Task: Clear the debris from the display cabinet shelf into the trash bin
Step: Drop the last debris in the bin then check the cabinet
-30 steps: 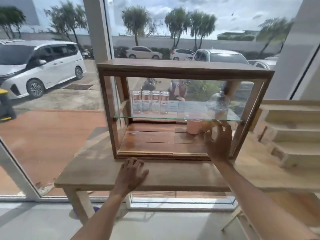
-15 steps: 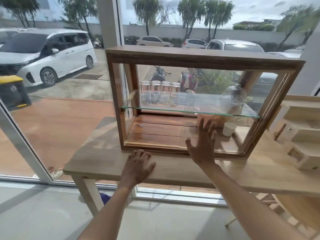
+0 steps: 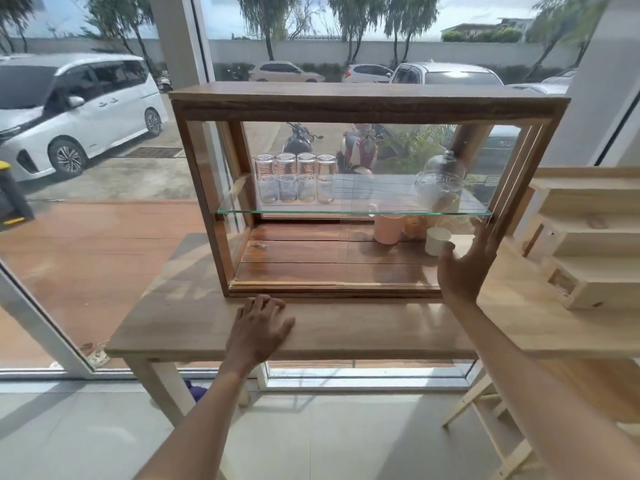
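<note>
My right hand (image 3: pixel 464 268) is at the right end of the display cabinet (image 3: pixel 367 105), fingers (image 3: pixel 483 242) spread wide and holding nothing. I judge they rest flat against a sliding glass front, but the pane is too clear for me to be sure. My left hand (image 3: pixel 258 336) lies palm down on the table (image 3: pixel 346 329) just in front of the cabinet's base, fingers loosely splayed and empty.

Just past my right fingertips, on the wooden bottom shelf (image 3: pixel 294 251), stands a small white paper cup (image 3: pixel 437 241); a little further left of it is a pink cup (image 3: pixel 388 228) with something orange-brown (image 3: pixel 414 224) tucked behind it that I cannot identify. I take these as the debris to clear. No trash bin is in view.

Above my right fingers, on the glass shelf (image 3: pixel 346 212), sits a glass dome (image 3: pixel 439 183), with four clear tumblers (image 3: pixel 296 178) well to the left.

The risks I see: pushing hard on glass could jam or rack the panel in its track. Reaching in carelessly, my wrist could lift against the glass shelf and rattle the dome. The paper cup looks light, so a clumsy nudge could tip it and spill any contents across the wood.
</note>
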Tool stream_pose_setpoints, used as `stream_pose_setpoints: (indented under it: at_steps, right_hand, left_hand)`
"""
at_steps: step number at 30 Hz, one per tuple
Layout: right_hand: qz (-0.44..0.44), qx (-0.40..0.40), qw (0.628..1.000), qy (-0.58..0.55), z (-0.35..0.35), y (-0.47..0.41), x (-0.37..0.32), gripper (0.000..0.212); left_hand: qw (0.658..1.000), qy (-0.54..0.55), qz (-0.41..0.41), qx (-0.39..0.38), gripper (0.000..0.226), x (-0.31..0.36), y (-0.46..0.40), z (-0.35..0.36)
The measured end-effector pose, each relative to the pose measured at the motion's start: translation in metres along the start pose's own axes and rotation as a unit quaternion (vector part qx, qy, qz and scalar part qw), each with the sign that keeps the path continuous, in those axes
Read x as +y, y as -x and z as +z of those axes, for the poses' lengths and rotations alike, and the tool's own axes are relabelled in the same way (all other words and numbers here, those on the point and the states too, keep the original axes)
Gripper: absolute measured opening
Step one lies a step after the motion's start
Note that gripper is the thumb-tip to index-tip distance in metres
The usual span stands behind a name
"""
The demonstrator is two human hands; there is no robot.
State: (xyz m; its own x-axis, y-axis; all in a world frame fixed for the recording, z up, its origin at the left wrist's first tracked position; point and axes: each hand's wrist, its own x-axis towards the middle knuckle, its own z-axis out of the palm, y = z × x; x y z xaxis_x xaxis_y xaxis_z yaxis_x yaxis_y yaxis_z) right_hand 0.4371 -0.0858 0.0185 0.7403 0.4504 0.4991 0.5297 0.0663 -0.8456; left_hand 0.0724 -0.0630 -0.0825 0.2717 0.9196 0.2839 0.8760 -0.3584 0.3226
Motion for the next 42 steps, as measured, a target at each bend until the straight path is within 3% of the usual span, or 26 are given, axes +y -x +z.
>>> stream_pose_setpoints:
  at_steps: [4, 9, 17, 22, 30, 42]
  right_hand:
    - [0.089, 0.015, 0.996, -0.022, -0.009, -0.018, 0.003, 0.069]
    - [0.090, 0.001, 0.994, -0.068, -0.004, -0.007, 0.002, 0.079]
    - [0.075, -0.008, 0.996, -0.044, 0.000, 0.009, -0.006, 0.072]
    - [0.072, -0.094, 0.991, -0.069, 0.018, 0.045, -0.030, 0.086]
    - [0.044, -0.211, 0.974, -0.075, 0.045, 0.098, -0.059, 0.078]
    - [0.032, -0.310, 0.948, -0.063, 0.055, 0.112, -0.082, 0.083]
  left_hand:
    - [1.000, 0.003, 0.000, -0.006, 0.049, 0.004, -0.002, -0.001]
    - [1.000, 0.000, 0.000, -0.003, 0.049, 0.004, -0.002, -0.002]
    - [1.000, -0.007, 0.001, -0.007, 0.051, 0.006, -0.003, -0.001]
    - [1.000, -0.010, -0.004, -0.006, 0.052, 0.005, -0.002, -0.002]
    - [1.000, 0.001, -0.001, 0.004, 0.050, 0.009, 0.001, -0.001]
    - [1.000, 0.003, -0.002, 0.012, 0.051, 0.005, 0.004, -0.001]
